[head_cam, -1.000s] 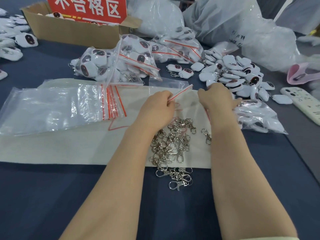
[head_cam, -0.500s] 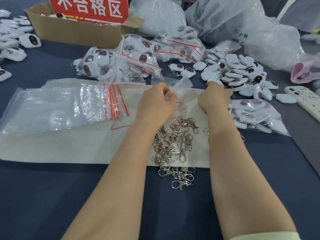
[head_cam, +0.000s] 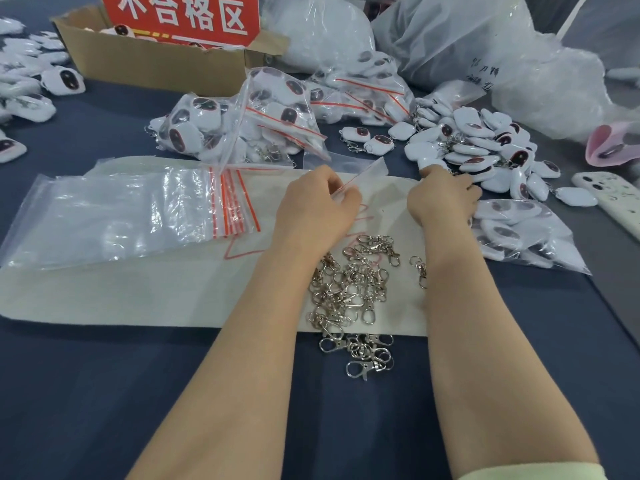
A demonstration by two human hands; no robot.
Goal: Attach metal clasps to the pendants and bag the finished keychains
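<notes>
My left hand [head_cam: 317, 204] pinches the red-striped mouth of a small clear zip bag [head_cam: 363, 173] above the beige mat [head_cam: 138, 292]. With fingers curled, my right hand [head_cam: 441, 199] reaches into the pile of white pendants [head_cam: 485, 150] at the mat's right end; what it holds is hidden. Between my forearms lies a heap of silver metal clasps [head_cam: 349, 292], some spilling onto the dark blue table [head_cam: 104, 393]. A filled bag of keychains [head_cam: 519, 237] lies just right of my right wrist.
A stack of empty zip bags [head_cam: 114, 216] lies on the mat's left. More filled bags [head_cam: 263, 126] sit behind, before a cardboard box [head_cam: 156, 67] with a red sign. Large white plastic sacks [head_cam: 467, 46] stand at the back right. A phone [head_cam: 616, 202] lies far right.
My right hand has moved forward off the filled bag into the pendant pile. My left hand has lifted the small bag's mouth slightly.
</notes>
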